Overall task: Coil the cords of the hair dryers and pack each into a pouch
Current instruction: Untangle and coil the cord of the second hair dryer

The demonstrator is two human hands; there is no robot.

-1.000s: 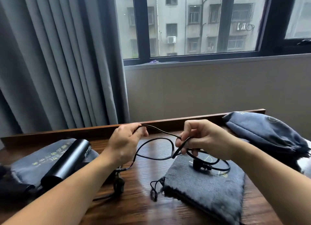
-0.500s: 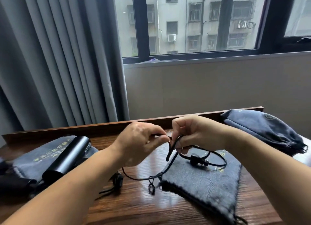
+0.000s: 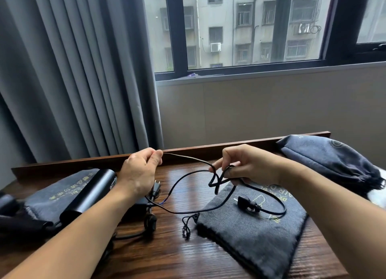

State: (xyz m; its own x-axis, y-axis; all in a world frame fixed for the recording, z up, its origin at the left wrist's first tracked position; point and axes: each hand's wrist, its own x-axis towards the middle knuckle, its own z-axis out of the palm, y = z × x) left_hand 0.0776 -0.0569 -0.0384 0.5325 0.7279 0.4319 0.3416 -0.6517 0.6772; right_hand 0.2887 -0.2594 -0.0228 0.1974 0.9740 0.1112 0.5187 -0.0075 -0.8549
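A thin black cord (image 3: 189, 157) stretches between my two hands above the wooden table (image 3: 167, 255). My left hand (image 3: 139, 172) pinches one stretch of it near the back ledge. My right hand (image 3: 246, 166) holds folded loops of the same cord, and the rest trails down over a flat grey pouch (image 3: 254, 230) to its black plug (image 3: 246, 203). A black hair dryer (image 3: 87, 193) lies on a second grey pouch (image 3: 56, 197) at the left. A filled pouch (image 3: 330, 159) sits at the back right.
Another black plug and cord (image 3: 151, 220) lie under my left wrist. The flat pouch's drawstring (image 3: 187, 226) curls on the table. A raised wooden ledge (image 3: 188, 151) runs along the back, with grey curtains (image 3: 73, 69) and a window behind.
My hands were together half a second ago; now they have drawn apart, pulling a length of cord taut between them, with more cord hanging in a loop.
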